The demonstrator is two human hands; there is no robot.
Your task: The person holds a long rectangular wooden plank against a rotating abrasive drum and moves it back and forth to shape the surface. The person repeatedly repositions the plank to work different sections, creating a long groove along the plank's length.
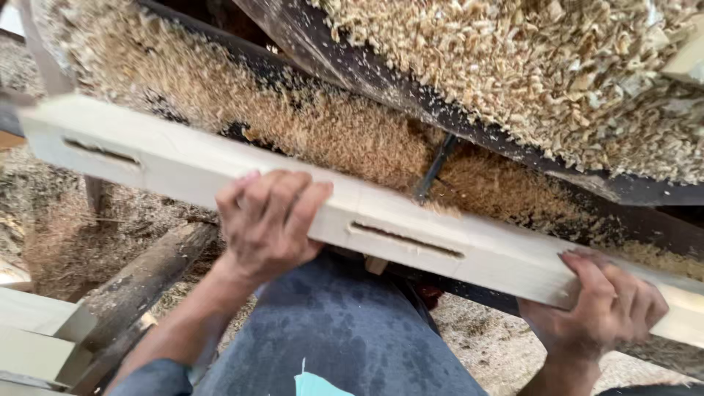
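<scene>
Pale wood makes up the beam point(220, 165), a single long squared piece running from far left down to near right across the view, its long axis slanting that way in front of the person's body. Two narrow slots are cut in its near face, one slot point(101, 152) toward the left end and a second slot point(405, 240) between the hands. The left hand point(268, 220) curls over the beam near its middle, fingers wrapped across the top edge; the right hand point(605, 308) clasps it from below toward the right end, fingers hooked over the near face. Both hands are closed on the beam, so neither stands nearer than the other; the left end reaches well beyond them, unsupported. Behind the beam lies a dark machine frame point(381, 77) heaped with sawdust point(323, 125) and coarser shavings point(528, 66). Below left, one dark log point(147, 271) and a few pale boards point(33, 330) lie on the floor.
</scene>
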